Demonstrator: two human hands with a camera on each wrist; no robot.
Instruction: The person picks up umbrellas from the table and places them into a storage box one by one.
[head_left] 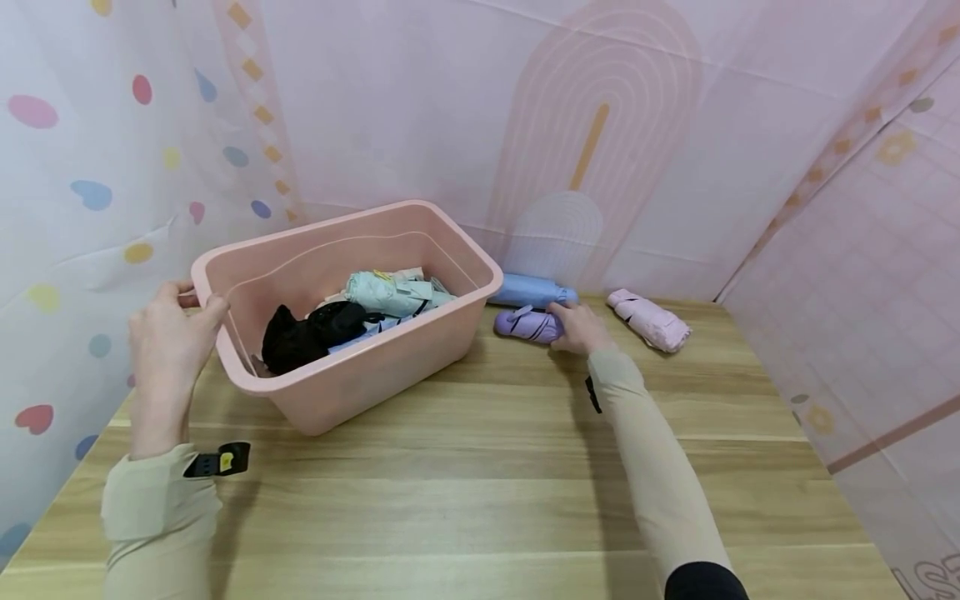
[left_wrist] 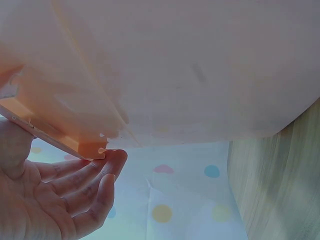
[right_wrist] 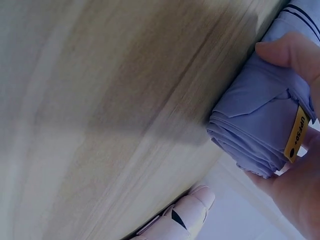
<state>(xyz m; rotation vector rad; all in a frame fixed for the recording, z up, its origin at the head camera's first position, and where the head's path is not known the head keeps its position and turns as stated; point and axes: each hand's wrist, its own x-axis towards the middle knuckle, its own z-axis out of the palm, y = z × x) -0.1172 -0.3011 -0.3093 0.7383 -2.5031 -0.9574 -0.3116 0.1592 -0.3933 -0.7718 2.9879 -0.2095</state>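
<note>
A pink plastic storage bin (head_left: pixel 390 371) stands on the table, left of centre. My left hand (head_left: pixel 174 358) grips its left rim, and in the left wrist view the fingers (left_wrist: pixel 95 192) curl up beneath the lip. My right hand (head_left: pixel 581 329) holds the right end of a purple folded umbrella (head_left: pixel 525 325), lying on the table right of the bin. In the right wrist view, thumb and fingers stand on opposite sides of this umbrella (right_wrist: pixel 265 105), near a yellow tag (right_wrist: pixel 298 134). A blue folded umbrella (head_left: pixel 528 290) lies just behind, partly hidden by the bin.
A pale pink folded umbrella (head_left: pixel 648 321) lies to the right of my right hand. Inside the bin are a mint-green folded umbrella (head_left: pixel 386 292), a black cloth bundle (head_left: pixel 296 337) and other folded items. Patterned fabric walls (head_left: pixel 405 108) border the wooden table (head_left: pixel 450 492) behind and at both sides.
</note>
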